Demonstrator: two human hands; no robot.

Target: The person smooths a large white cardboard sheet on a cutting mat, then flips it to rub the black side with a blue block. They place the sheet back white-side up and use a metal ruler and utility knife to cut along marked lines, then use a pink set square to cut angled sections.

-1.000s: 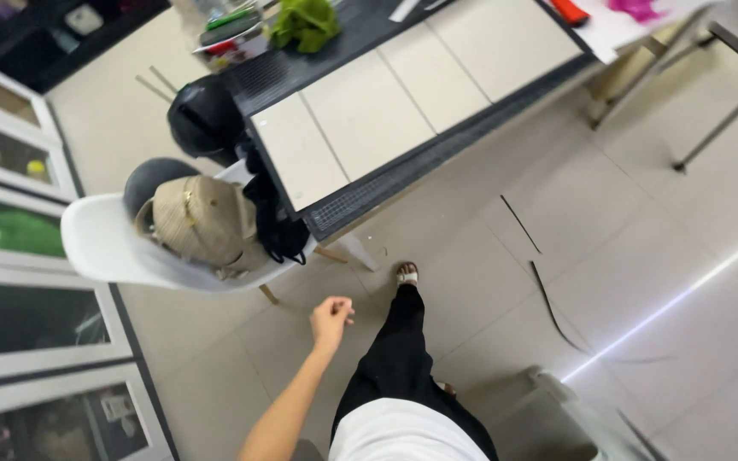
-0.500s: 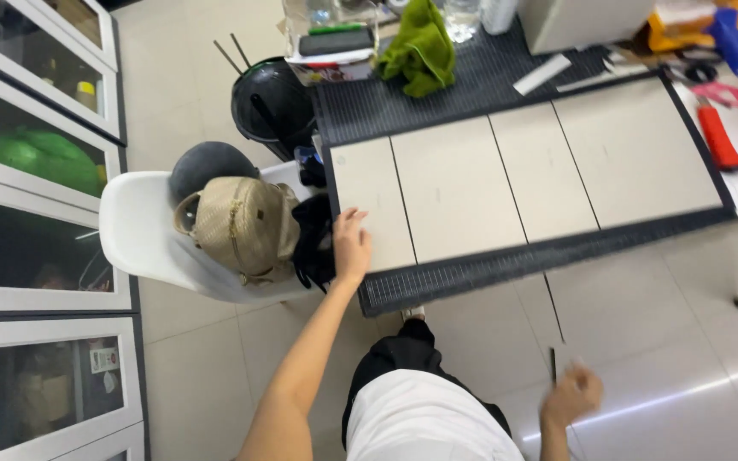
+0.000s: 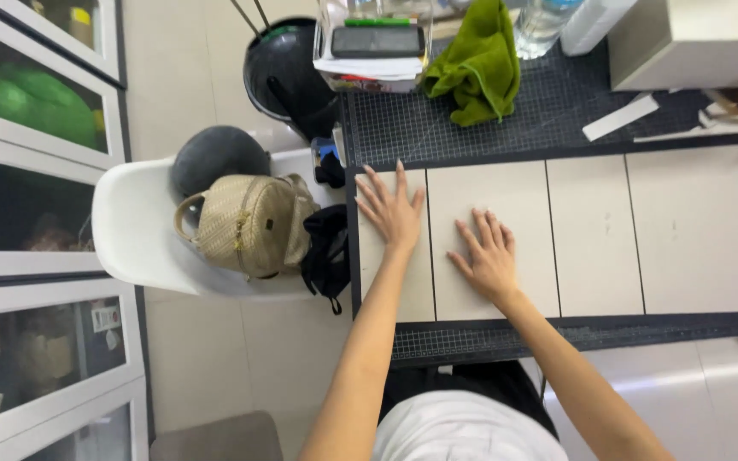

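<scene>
tiles (image 3: pixel 595 235) are laid side by side, long axes pointing away. left hand (image 3: pixel 392 212) lies flat, fingers spread, on the leftmost tile (image 3: pixel 386 273); right hand (image 3: pixel 489 256) likewise on the next tile (image 3: pixel 523 205); nothing is gripped.

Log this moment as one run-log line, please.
left hand: flat on leftmost tile | right hand: flat on second tile | holding: nothing

Bare forearms, no sleeves showing; left hand (image 3: pixel 392 207), right hand (image 3: pixel 486 254), no rings; white top, black trousers
</scene>
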